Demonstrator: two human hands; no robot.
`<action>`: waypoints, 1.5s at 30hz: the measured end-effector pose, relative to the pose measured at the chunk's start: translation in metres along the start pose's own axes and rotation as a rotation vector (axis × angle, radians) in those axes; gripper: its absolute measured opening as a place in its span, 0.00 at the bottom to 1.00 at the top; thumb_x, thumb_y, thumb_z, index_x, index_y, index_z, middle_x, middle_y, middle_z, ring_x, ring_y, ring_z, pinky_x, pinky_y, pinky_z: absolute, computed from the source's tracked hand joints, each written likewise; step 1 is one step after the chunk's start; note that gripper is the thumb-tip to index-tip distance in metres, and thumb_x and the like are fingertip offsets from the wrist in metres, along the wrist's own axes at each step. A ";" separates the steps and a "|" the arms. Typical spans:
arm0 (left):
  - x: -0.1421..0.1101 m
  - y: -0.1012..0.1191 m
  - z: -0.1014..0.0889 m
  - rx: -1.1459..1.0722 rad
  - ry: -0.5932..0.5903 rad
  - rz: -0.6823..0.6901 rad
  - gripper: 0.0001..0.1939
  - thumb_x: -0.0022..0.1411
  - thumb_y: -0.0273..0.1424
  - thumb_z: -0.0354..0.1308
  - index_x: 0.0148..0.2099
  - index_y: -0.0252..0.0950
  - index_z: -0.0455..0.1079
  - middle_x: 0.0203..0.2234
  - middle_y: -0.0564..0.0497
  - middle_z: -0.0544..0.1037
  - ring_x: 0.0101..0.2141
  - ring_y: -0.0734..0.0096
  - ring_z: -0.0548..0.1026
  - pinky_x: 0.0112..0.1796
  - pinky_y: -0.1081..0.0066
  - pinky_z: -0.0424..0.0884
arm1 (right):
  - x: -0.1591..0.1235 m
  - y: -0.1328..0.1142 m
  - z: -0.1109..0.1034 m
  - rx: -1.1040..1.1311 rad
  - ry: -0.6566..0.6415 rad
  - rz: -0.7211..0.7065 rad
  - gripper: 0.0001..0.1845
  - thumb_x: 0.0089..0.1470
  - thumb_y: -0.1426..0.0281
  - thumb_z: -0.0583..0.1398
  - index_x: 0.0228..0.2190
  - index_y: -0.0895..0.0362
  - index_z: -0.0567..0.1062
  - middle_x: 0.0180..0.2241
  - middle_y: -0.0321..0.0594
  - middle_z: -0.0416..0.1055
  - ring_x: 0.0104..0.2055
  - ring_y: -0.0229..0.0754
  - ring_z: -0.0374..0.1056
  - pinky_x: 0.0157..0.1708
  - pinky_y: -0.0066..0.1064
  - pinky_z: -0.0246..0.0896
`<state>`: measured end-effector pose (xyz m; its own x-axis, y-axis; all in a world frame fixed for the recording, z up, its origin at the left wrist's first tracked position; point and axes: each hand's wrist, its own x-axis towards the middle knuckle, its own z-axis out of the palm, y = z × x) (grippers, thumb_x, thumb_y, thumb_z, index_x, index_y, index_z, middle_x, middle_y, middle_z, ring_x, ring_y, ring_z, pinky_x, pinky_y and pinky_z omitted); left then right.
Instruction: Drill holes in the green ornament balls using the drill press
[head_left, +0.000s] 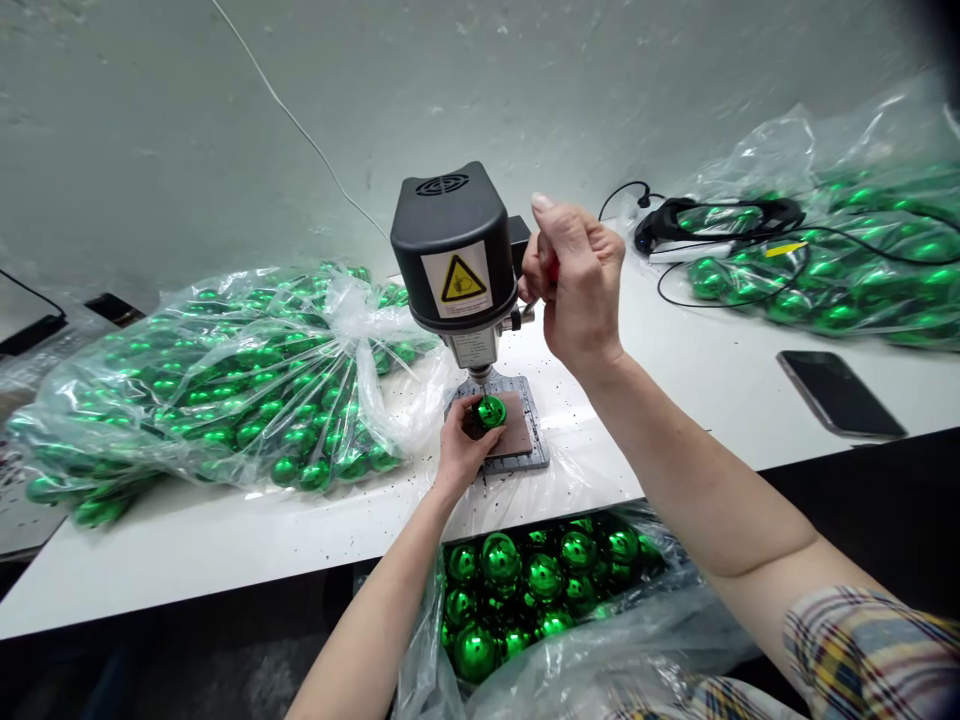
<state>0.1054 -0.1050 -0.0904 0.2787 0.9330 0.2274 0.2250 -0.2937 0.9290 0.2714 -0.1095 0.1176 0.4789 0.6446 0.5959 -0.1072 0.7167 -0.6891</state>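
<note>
A small drill press (457, 250) with a black motor cover and a yellow warning label stands on the white table. My left hand (463, 450) grips a shiny green bauble (491, 411) between thumb and fingers, directly under the drill chuck (480, 374). Beneath the bauble lies a brown square board (516, 425) on the grey slotted base (536, 455). Raised at the press's right side, my right hand (579, 285) is closed round the feed lever (526, 314); a bit of red shows between its fingers. Whether the drill bit touches the bauble is hard to tell.
Clear plastic bags of green baubles lie on the table left (225, 370) and right (862, 250). Another open bag of baubles (544, 577) sits below the front edge. A phone (840, 393) and a black headset-like strap with cables (720, 220) are at the right.
</note>
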 end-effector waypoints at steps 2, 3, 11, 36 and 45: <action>0.000 0.001 0.000 -0.023 -0.007 -0.021 0.29 0.50 0.31 0.72 0.54 0.37 0.69 0.41 0.46 0.79 0.43 0.59 0.78 0.46 0.59 0.75 | -0.008 -0.005 0.001 0.021 0.009 -0.008 0.32 0.54 0.49 0.62 0.15 0.54 0.55 0.13 0.28 0.48 0.15 0.28 0.49 0.16 0.28 0.48; 0.000 0.002 0.000 -0.034 -0.010 -0.031 0.29 0.50 0.31 0.72 0.54 0.37 0.68 0.42 0.46 0.79 0.43 0.59 0.78 0.46 0.58 0.75 | -0.012 -0.006 0.000 0.018 0.017 -0.018 0.32 0.55 0.51 0.63 0.14 0.55 0.55 0.12 0.28 0.49 0.15 0.28 0.48 0.16 0.28 0.48; -0.005 0.002 0.001 -0.085 0.021 -0.015 0.29 0.51 0.34 0.73 0.54 0.38 0.69 0.45 0.45 0.79 0.46 0.57 0.78 0.51 0.57 0.73 | -0.046 0.002 -0.009 0.043 0.048 -0.176 0.31 0.58 0.63 0.62 0.11 0.56 0.56 0.11 0.28 0.48 0.15 0.30 0.47 0.19 0.31 0.47; -0.003 0.001 0.001 -0.094 0.038 -0.016 0.26 0.49 0.34 0.73 0.49 0.37 0.68 0.41 0.46 0.79 0.44 0.59 0.78 0.47 0.59 0.73 | -0.058 0.022 -0.029 -0.044 -0.127 -0.364 0.29 0.58 0.69 0.60 0.11 0.57 0.54 0.11 0.29 0.51 0.15 0.29 0.46 0.20 0.31 0.48; -0.055 0.064 -0.038 0.211 -0.129 -0.156 0.23 0.48 0.33 0.73 0.44 0.38 0.68 0.36 0.48 0.78 0.36 0.63 0.74 0.36 0.68 0.67 | -0.009 -0.016 0.006 -0.012 0.023 0.038 0.33 0.55 0.50 0.62 0.12 0.54 0.55 0.12 0.28 0.50 0.14 0.29 0.49 0.16 0.29 0.49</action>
<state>0.0691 -0.1674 -0.0322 0.3385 0.9403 0.0351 0.4601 -0.1980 0.8655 0.2642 -0.1254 0.1261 0.4943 0.6652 0.5596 -0.1156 0.6883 -0.7161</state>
